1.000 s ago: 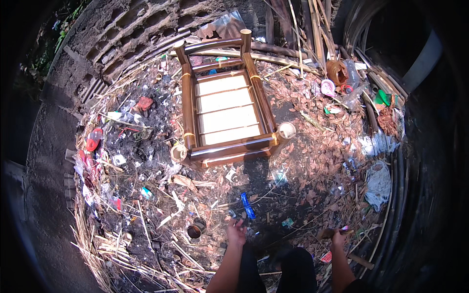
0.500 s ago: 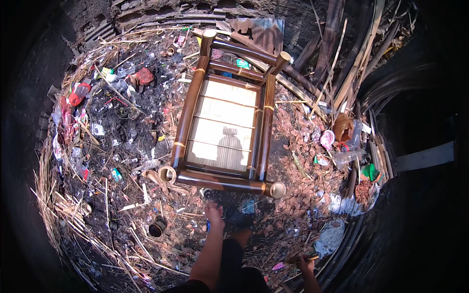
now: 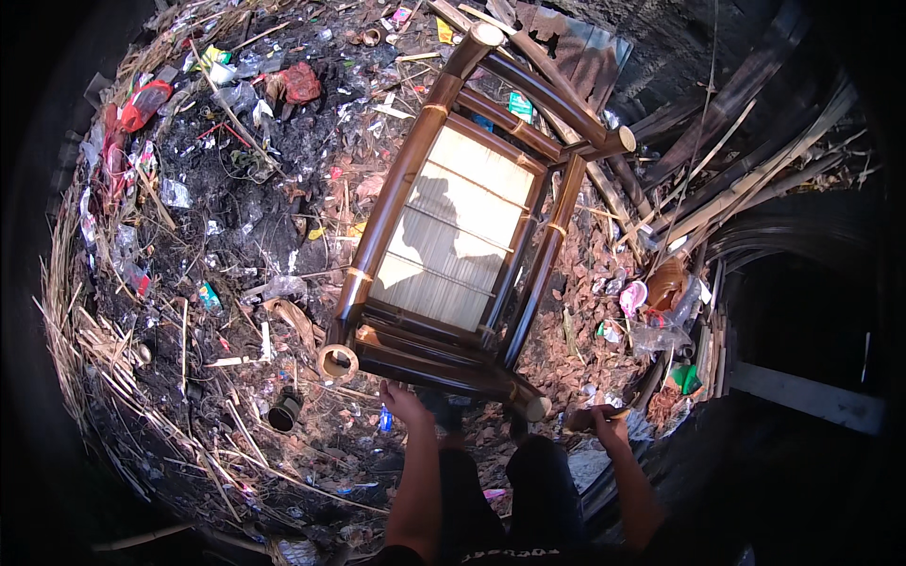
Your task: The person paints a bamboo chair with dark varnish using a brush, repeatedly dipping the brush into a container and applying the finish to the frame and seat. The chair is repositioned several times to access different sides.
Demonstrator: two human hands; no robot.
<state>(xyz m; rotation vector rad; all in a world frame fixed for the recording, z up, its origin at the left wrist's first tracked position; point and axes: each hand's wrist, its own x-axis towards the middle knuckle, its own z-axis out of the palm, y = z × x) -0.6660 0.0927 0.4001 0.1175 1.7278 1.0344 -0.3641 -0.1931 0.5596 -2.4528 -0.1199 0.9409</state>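
Note:
A bamboo chair-like frame (image 3: 388,201) with glossy dark brown poles and a pale slatted panel (image 3: 458,245) lies tilted before me. Its near rail (image 3: 425,370) ends in round cut pole tips. My left hand (image 3: 408,404) is at that rail's lower edge, fingers loosely extended and holding nothing; whether the fingertips touch the pole I cannot tell. To the right of the near corner, my right hand (image 3: 610,430) is closed round a brush (image 3: 583,419) with a dark end and a lighter wooden part. My shadow falls across the panel.
Litter, ash and dry leaves cover the ground. Bamboo poles (image 3: 755,179) lean at the far right beside a rusty metal sheet (image 3: 576,47). A dark cut bamboo piece (image 3: 285,410) stands at the left, and a red plastic bag (image 3: 300,83) lies far left.
My view has shifted and turned, so the frame sits farther right and more slanted. My left hand has come up to the near rail. My right hand has risen toward the frame's corner with the brush.

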